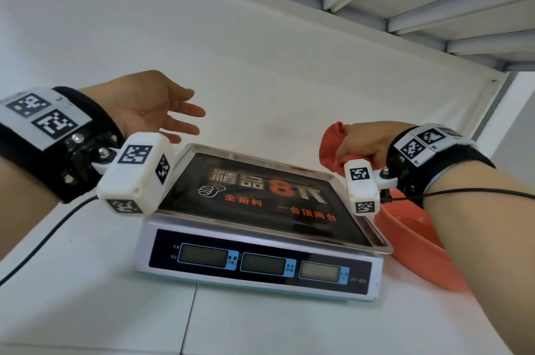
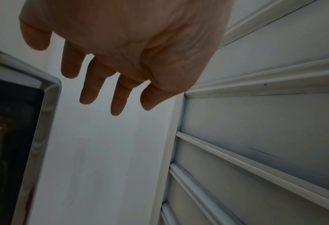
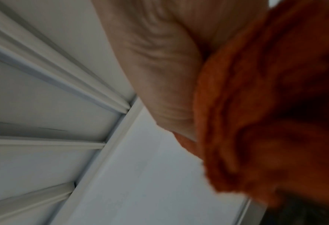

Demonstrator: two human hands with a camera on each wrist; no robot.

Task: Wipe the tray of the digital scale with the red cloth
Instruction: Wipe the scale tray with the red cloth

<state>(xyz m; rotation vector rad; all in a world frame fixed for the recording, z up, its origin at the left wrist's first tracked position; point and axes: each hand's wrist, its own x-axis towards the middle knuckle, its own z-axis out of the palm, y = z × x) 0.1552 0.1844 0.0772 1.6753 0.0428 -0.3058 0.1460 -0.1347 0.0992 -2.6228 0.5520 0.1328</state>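
Observation:
A digital scale [image 1: 254, 265] stands on the white table, its steel tray [image 1: 301, 165] covered by a dark sticker with orange print. My right hand [image 1: 367, 142] grips the bunched red cloth [image 1: 331, 149] in the air just above the tray's far right corner. The cloth [image 3: 265, 106] fills the right wrist view, blurred, beside the hand [image 3: 159, 68]. My left hand [image 1: 156, 108] hovers with spread, straight fingers above the tray's far left corner and holds nothing. In the left wrist view the fingers [image 2: 90, 85] hang beside the tray's rim [image 2: 48, 97].
A red plastic basin [image 1: 419, 242] sits right of the scale, under my right forearm. A white wall stands behind and a slatted white shelf [image 1: 434, 1] hangs overhead. A black cable [image 1: 43, 244] runs from my left wrist across the table.

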